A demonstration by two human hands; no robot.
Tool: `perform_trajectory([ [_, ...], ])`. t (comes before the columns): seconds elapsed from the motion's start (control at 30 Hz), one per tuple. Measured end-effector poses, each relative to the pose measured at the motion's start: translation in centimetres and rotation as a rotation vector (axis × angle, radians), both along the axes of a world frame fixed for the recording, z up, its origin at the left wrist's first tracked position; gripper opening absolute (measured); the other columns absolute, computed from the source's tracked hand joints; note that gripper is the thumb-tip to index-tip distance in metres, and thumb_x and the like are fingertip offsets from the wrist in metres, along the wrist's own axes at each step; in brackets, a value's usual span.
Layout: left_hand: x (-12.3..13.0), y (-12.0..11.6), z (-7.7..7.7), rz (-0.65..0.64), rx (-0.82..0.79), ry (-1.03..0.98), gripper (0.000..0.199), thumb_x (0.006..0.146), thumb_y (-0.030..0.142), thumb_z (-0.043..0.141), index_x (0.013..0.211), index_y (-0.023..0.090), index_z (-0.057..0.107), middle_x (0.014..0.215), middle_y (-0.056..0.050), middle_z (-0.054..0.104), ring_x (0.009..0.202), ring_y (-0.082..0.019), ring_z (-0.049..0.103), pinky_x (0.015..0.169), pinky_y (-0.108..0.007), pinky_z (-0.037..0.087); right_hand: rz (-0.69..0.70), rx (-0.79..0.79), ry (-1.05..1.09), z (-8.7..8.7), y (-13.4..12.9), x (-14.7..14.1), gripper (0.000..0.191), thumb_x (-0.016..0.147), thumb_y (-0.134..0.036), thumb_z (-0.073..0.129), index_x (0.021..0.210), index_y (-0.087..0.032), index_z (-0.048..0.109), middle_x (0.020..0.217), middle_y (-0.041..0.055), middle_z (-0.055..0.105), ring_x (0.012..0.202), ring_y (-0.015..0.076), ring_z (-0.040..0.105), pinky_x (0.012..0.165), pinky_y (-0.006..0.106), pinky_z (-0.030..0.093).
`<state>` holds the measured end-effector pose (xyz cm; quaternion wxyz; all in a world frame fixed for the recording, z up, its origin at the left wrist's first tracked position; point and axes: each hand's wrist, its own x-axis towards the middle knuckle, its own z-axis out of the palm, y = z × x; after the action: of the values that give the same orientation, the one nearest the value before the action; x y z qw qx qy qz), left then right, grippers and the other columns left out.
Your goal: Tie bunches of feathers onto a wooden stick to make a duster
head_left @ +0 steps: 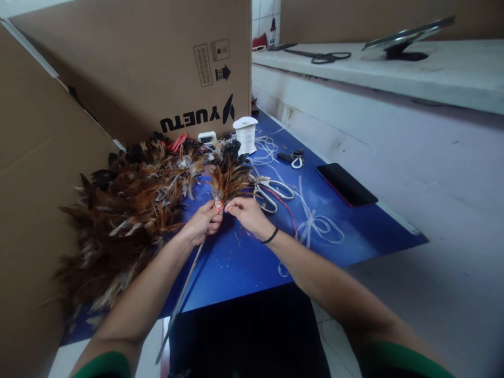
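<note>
Stick [181, 301] slants away rightward, feathers [230, 177] foremost; left hand [203, 222] grips it, right hand [249, 214] pinches, contents unclear.

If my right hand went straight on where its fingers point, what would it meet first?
Probably the red-wrapped base of the feather bundle, held in your left hand; depth is unclear, any gap looks slight.

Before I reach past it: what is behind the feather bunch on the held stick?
Beyond the feather bunch, the white spool and, farther back, the cardboard box show. The feathers hide part of the blue tabletop; anything lying right behind them cannot be seen.
</note>
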<state>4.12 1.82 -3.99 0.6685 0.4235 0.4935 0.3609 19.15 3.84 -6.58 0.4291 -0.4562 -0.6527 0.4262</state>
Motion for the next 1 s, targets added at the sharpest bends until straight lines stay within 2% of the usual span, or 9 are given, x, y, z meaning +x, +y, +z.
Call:
perform_trajectory([
  [0.17, 0.8, -0.3, -0.1, 0.030, -0.007, 0.027, 0.032, 0.076, 0.043, 0.062, 0.083, 0.022, 0.039, 0.054, 0.010, 0.032, 0.033, 0.000, 0.021, 0.033, -0.010, 0.008, -0.114, -0.008, -0.077, -0.4, -0.3, -0.2, 0.026, 0.068, -0.044, 0.065, 0.069, -0.018, 0.067, 0.048, -0.0058, 0.044, 0.047, 0.0076, 0.036, 0.047, 0.022, 0.025],
  [0.37, 1.0, -0.6, -0.1, 0.030, 0.003, 0.030, 0.031, 0.077, 0.043, 0.062, 0.083, 0.021, 0.041, 0.055, 0.010, 0.032, 0.033, 0.000, 0.023, 0.033, -0.010, 0.009, -0.090, 0.039, -0.098, -0.1, -0.5, -0.1, 0.023, 0.070, -0.040, 0.064, 0.068, -0.017, 0.069, 0.048, -0.0054, 0.044, 0.048, 0.0067, 0.034, 0.049, 0.022, 0.025],
  [0.5, 1.0, -0.6, -0.2, 0.036, 0.014, 0.026, 0.030, 0.077, 0.044, 0.061, 0.083, 0.020, 0.043, 0.054, 0.010, 0.032, 0.034, 0.000, 0.024, 0.034, -0.010, 0.010, -0.107, 0.035, -0.083, -0.4, -0.4, -0.2, 0.022, 0.070, -0.037, 0.064, 0.068, -0.016, 0.070, 0.048, -0.0049, 0.045, 0.048, 0.0069, 0.034, 0.048, 0.022, 0.024],
  [0.67, 1.4, -0.9, -0.5, 0.074, 0.047, 0.021, 0.031, 0.077, 0.046, 0.060, 0.085, 0.021, 0.043, 0.056, 0.009, 0.035, 0.034, 0.000, 0.026, 0.034, -0.010, 0.012, -0.082, -0.006, -0.006, -1.1, 0.0, -0.3, 0.023, 0.071, -0.036, 0.061, 0.067, -0.015, 0.069, 0.055, -0.0026, 0.055, 0.049, 0.0069, 0.038, 0.049, 0.022, 0.028],
  [0.8, 1.7, -1.0, -0.6, 0.105, 0.061, 0.012, 0.031, 0.077, 0.046, 0.060, 0.084, 0.020, 0.044, 0.056, 0.009, 0.034, 0.034, 0.000, 0.026, 0.034, -0.010, 0.012, -0.077, 0.046, -0.108, -0.7, -0.2, -0.1, 0.019, 0.073, -0.033, 0.060, 0.070, -0.017, 0.070, 0.056, -0.0015, 0.059, 0.051, 0.0085, 0.043, 0.052, 0.022, 0.033],
  [0.93, 1.5, -1.0, -0.6, 0.107, 0.063, -0.012, 0.032, 0.076, 0.047, 0.061, 0.084, 0.020, 0.046, 0.056, 0.009, 0.035, 0.034, 0.000, 0.025, 0.034, -0.010, 0.012, 0.004, 0.102, -0.148, 0.0, -0.5, 0.3, 0.016, 0.072, -0.030, 0.062, 0.082, -0.021, 0.071, 0.072, 0.0008, 0.068, 0.066, 0.0131, 0.057, 0.064, 0.025, 0.042],
  [1.0, 1.4, -1.1, -0.6, 0.103, 0.058, -0.011, 0.033, 0.076, 0.048, 0.061, 0.085, 0.020, 0.046, 0.056, 0.009, 0.036, 0.034, 0.000, 0.025, 0.034, -0.010, 0.012, 0.041, 0.124, -0.161, 0.1, -0.6, 0.4, 0.017, 0.073, -0.029, 0.062, 0.085, -0.022, 0.071, 0.079, 0.0017, 0.070, 0.072, 0.0148, 0.059, 0.068, 0.026, 0.043],
])
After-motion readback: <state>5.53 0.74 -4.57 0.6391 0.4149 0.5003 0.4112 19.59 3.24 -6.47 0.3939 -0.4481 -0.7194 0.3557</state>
